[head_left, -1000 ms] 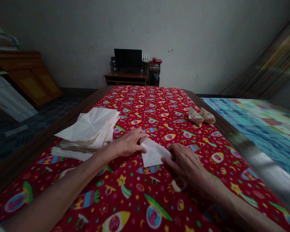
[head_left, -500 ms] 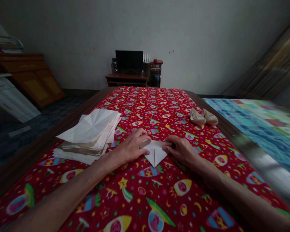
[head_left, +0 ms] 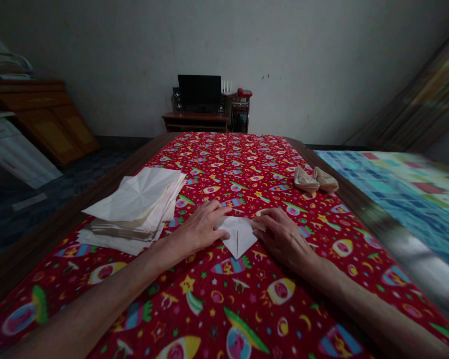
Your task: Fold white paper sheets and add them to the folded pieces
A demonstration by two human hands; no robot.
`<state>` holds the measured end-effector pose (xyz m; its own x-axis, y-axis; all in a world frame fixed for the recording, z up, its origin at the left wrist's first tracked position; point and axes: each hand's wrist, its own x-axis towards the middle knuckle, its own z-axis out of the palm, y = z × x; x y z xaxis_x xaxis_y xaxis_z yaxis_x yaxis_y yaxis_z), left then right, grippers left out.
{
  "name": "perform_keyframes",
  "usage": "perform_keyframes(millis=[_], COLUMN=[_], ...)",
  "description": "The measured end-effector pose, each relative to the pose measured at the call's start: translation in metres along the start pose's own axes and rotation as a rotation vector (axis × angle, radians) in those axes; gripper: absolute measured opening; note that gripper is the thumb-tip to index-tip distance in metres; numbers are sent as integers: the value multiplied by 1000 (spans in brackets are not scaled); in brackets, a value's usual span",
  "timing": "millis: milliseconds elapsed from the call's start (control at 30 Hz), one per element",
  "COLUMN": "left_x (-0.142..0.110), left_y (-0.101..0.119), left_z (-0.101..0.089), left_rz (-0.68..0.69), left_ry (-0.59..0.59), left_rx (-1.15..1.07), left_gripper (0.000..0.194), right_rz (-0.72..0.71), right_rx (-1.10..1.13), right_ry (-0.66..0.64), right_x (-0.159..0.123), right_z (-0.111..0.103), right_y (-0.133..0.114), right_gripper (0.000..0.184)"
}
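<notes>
Fingers: left hand (head_left: 202,228) has its thumb on top and fingertips at the far edge, clamped on the left corner of the folded white paper (head_left: 237,240); right hand (head_left: 283,233) pinches the right corner, thumb and fingers together.
Folded white paper: flat on the red tablecloth (head_left: 213,329), between both hands, one point toward the wearer, a dark seam down its middle.
Paper stack (head_left: 136,197): beyond the left forearm, loosely piled, its top sheet white and marked with creases radiating from the centre.
Tan folded-paper pieces (head_left: 306,181): two side by side, farther off than the right hand, near the table's right edge.
Tablecloth print: rockets, stars and moons, over a dark wooden table (head_left: 60,229).
Far wall: black monitor (head_left: 199,90) on a wooden desk (head_left: 196,117), a red telephone (head_left: 244,92) to the right.
Sides: wooden cabinet (head_left: 56,124) left, blue patterned bedding (head_left: 381,187) right.
</notes>
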<state>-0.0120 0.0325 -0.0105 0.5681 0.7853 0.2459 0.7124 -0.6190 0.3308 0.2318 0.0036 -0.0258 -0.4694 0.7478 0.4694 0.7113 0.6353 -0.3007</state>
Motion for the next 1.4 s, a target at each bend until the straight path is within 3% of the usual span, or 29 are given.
perform_keyframes(millis=[233, 500, 667, 833, 967, 1100, 1400], left_x=[10, 14, 12, 5, -2, -12, -29], left_y=[2, 5, 4, 6, 11, 15, 16], left_z=[-3, -6, -3, -8, -13, -14, -19], left_rz=[-69, -103, -74, 49, 181, 232, 231], left_ry=[-57, -28, 5, 77, 99, 64, -83], left_rx=[-24, -64, -57, 59, 283, 392, 366], left_gripper=[52, 38, 15, 7, 10, 11, 24], right_rz=[313, 346, 228, 39, -72, -198, -272], right_rx=[76, 185, 216, 45, -166, -239, -243], right_ry=[-162, -135, -57, 1, 8, -27, -182], right_x=[16, 18, 14, 10, 7, 2, -5], right_z=[-3, 1, 2, -1, -3, -8, -18], right_y=[-8, -9, -8, -9, -9, -9, -16], right_gripper=[22, 5, 5, 16, 24, 22, 19])
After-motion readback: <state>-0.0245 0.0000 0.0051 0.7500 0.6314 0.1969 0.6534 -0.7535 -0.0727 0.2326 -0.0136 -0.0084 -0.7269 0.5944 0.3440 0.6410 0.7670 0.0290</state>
